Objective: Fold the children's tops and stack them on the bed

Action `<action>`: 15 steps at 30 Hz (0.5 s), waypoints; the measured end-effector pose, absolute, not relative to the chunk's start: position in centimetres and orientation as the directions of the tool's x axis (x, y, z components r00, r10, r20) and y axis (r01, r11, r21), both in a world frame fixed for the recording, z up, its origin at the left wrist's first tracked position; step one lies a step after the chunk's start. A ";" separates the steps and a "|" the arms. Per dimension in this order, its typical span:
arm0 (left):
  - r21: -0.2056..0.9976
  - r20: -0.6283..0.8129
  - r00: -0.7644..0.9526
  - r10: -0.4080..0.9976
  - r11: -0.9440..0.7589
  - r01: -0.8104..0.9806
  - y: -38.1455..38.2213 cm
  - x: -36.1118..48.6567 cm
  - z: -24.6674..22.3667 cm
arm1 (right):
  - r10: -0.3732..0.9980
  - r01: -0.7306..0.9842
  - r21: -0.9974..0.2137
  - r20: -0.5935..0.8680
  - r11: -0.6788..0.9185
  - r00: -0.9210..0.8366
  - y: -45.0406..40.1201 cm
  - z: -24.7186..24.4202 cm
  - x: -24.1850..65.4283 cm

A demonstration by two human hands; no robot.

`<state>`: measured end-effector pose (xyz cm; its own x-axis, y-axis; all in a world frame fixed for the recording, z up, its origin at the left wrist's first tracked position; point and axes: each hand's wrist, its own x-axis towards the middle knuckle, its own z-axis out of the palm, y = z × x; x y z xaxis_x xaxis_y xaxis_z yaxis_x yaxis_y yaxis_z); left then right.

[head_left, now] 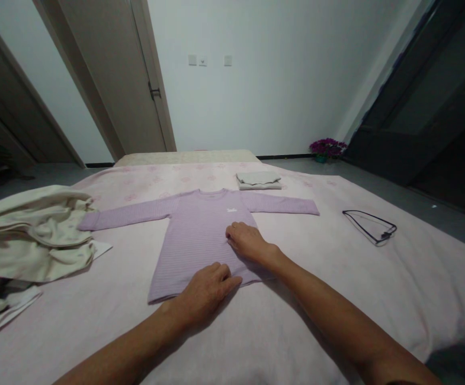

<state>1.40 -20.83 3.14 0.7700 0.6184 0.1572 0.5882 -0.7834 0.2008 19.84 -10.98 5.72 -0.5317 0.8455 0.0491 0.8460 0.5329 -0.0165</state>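
A lavender long-sleeved shirt (200, 230) with fine stripes lies spread out flat on the bed, sleeves stretched to both sides, neckline pointing away from me. A small white print (231, 210) shows on its chest. My left hand (208, 287) rests on the shirt near the bottom hem, fingers loosely bent and thumb apart, holding nothing that I can see. Farther up, on the right side of the shirt's body, my right hand (245, 240) lies with fingers slightly curled on the cloth. Its palm side is hidden.
A pale folded garment (258, 180) lies beyond the right sleeve. Crumpled cream clothing (36, 235) is heaped at left, touching the left cuff. A black triangular hanger-like frame (371, 225) lies at right on the pink bedsheet (316, 299). Purple flowers (327, 146) stand by the wall.
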 end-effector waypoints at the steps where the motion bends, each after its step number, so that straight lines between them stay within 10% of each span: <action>1: 0.203 0.156 0.770 0.619 -0.782 0.589 -20.8 1.4 3.1 | 0.854 0.855 -0.016 0.046 0.519 -0.518 -10.7 5.5 19.7; 10: 0.212 0.178 0.769 0.614 -0.787 0.580 -20.8 1.3 3.1 | 0.900 0.886 -0.175 0.163 0.429 -0.404 -9.6 3.6 20.6; 15: 0.236 0.204 0.764 0.612 -0.789 0.568 -20.6 1.4 2.8 | 0.935 0.935 -0.075 0.104 0.347 -0.339 -8.9 4.0 21.3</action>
<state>1.37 -20.64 2.83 0.7645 0.6115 0.2042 0.5679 -0.7886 0.2357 21.31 -8.91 4.01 -0.3388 0.9352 0.1035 0.9349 0.3469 -0.0746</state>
